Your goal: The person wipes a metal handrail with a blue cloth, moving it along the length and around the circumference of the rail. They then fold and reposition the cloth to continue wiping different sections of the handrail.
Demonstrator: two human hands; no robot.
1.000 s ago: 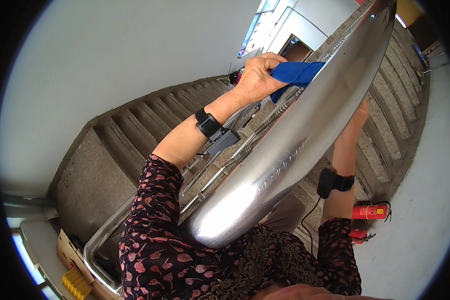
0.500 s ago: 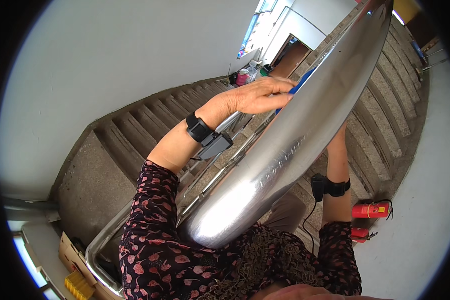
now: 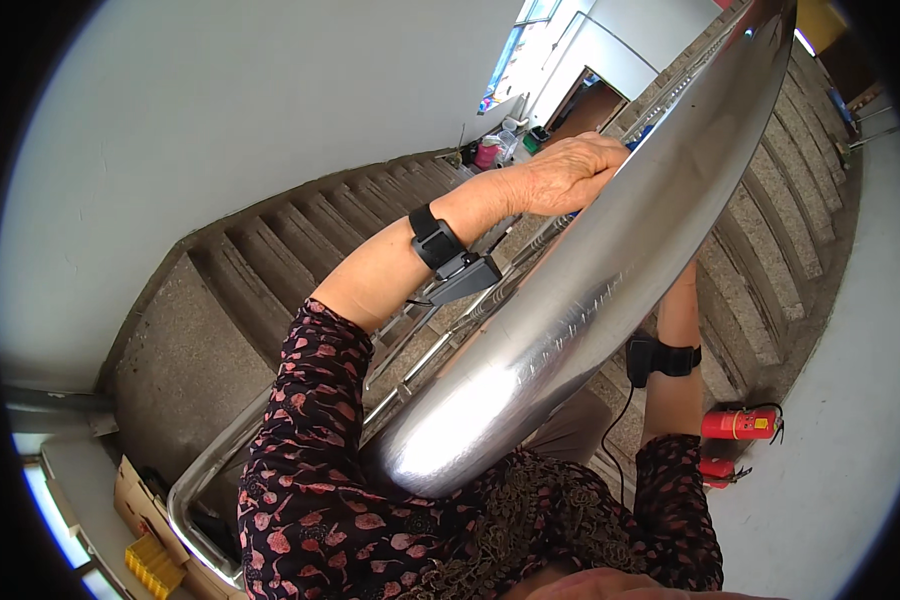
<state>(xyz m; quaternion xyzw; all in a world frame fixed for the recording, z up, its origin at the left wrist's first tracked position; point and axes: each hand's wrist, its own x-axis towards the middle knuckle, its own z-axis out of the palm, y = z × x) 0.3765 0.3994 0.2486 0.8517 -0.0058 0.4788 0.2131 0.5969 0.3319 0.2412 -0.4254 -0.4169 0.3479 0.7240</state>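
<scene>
A broad, shiny metal handrail runs from my chest up to the far right, with scratches on its upper face. My left hand is at its left edge, fingers bent and closed on a blue cloth pressed to the rail's side. Most of the cloth is hidden by the hand and the rail. On the other side, my right forearm reaches up behind the rail, which hides my right hand, so its fingers cannot be seen. Both forearms wear black straps with small dark devices.
Stone steps descend at left, and more steps lie right of the rail. Two red fire extinguishers are by the right wall. Metal tubing bends at lower left near cardboard. Buckets and clutter lie beyond the left flight.
My left hand has slid up and to the right along the rail's edge, with the blue cloth moving along. My right forearm has barely shifted.
</scene>
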